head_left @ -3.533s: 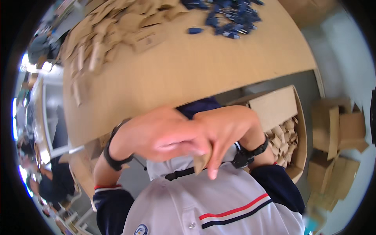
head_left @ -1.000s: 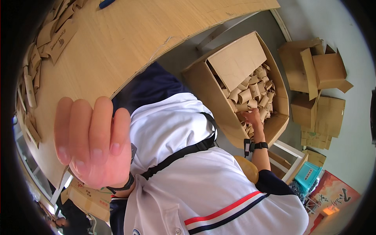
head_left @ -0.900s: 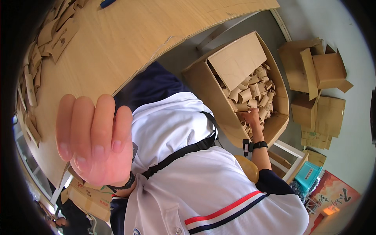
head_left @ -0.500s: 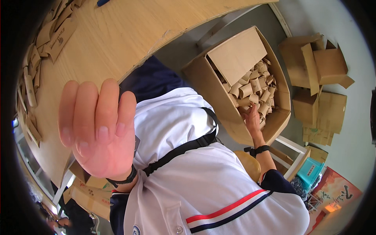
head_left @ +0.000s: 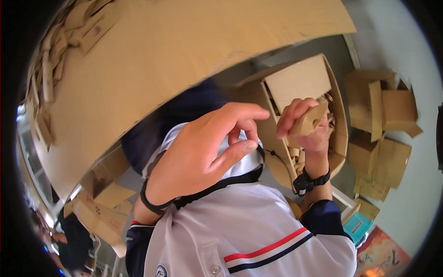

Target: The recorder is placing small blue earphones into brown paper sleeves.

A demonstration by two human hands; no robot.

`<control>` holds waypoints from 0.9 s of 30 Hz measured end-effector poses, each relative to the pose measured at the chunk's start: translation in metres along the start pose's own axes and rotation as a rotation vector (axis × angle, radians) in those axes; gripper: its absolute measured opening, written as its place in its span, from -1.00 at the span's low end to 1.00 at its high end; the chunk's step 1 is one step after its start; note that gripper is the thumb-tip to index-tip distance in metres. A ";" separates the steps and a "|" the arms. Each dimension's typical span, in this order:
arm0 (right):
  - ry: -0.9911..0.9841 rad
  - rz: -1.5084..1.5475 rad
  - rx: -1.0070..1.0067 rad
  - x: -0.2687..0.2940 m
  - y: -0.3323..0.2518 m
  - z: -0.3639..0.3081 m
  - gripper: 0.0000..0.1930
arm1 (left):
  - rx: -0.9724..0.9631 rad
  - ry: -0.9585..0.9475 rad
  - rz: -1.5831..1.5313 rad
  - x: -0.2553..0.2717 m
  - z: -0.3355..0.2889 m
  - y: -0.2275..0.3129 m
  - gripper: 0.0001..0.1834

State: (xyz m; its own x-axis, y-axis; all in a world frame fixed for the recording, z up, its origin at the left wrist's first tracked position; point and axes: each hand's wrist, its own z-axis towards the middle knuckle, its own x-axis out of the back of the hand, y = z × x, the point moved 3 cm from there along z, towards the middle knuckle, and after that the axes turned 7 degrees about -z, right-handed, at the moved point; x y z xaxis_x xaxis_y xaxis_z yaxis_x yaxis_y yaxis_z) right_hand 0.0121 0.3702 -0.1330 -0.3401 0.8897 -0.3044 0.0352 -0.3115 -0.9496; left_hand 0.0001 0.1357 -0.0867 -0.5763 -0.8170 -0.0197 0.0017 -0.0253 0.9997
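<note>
My right hand (head_left: 318,134) is closed around a small brown cardboard sleeve (head_left: 310,121), whose hollow end shows between the fingers. It is raised over a large open carton (head_left: 340,138) holding many similar curved cardboard pieces (head_left: 295,152). To the left of the sleeve, my left hand (head_left: 207,143) hangs in front of my shirt with nothing in it. Its index finger stretches toward the sleeve without touching it, and the thumb and other fingers are bent but apart.
A wooden table (head_left: 152,55) spans the upper left, with a heap of brown cardboard pieces (head_left: 87,32) at its far left. Empty cartons (head_left: 392,108) are stacked by the right wall. A turquoise container (head_left: 359,227) stands at the lower right, and another person (head_left: 74,242) is at the lower left.
My right hand has come up out of the carton with a cardboard sleeve in it. My left hand has swung right and turned over, from beside the table toward the right hand.
</note>
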 end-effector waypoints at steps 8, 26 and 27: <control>-0.527 0.734 -0.548 -0.074 0.081 0.045 -0.29 | 0.189 0.102 -0.416 0.028 -0.042 -0.032 -0.62; -0.059 -0.565 -0.524 -0.104 0.123 0.037 -0.77 | 0.354 0.650 -0.471 0.033 -0.111 -0.125 -0.75; -0.060 -0.568 -0.526 -0.107 0.123 0.036 -0.77 | 0.352 0.651 -0.475 0.032 -0.110 -0.129 -0.75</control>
State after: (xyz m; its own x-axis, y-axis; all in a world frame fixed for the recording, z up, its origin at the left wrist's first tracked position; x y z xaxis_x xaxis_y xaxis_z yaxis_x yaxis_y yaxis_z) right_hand 0.0188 0.2249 -0.2146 -0.4892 0.8412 0.2302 0.2763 0.3998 -0.8739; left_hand 0.0718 0.0493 -0.2178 0.1284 -0.9342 -0.3327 -0.4343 -0.3546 0.8280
